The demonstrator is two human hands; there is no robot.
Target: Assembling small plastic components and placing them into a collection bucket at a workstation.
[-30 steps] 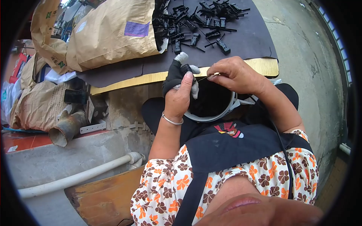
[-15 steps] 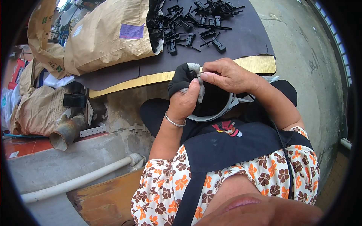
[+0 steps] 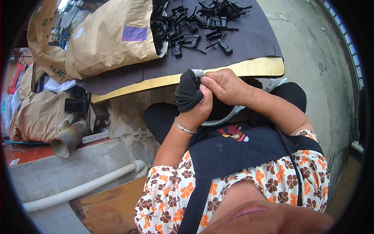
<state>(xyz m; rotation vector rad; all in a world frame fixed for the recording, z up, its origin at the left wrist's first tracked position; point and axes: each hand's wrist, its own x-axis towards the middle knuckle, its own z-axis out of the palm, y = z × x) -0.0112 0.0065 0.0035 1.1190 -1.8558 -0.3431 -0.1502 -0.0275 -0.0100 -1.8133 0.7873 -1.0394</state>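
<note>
My left hand (image 3: 198,108) is closed, its thumb bare and its fingers covered by a bunched black cloth (image 3: 187,93) with a pale grey end (image 3: 198,73). Whether that cloth is worn like a glove or only gripped, I cannot tell. Against the left thumb, my right hand (image 3: 230,86) is curled in a pinch. Whatever lies between the fingertips is hidden. Both hands meet above a round bucket (image 3: 223,120) with a pale rim, at the table's near edge. Beyond them, several black plastic clip-like parts with thin stems (image 3: 224,46) lie in a loose heap.
A dark sheet covers the table (image 3: 249,67), leaving a yellow front edge. On its left lies a large brown paper sack (image 3: 105,43), its mouth toward the black parts. Lower left are a rusty pipe piece (image 3: 66,141), another paper sack (image 3: 39,117) and a white pipe (image 3: 82,188).
My left hand has turned, bringing more of the black cloth into view and hiding most of its grey part. My right hand has shifted slightly left and down, closing in against the left thumb.
</note>
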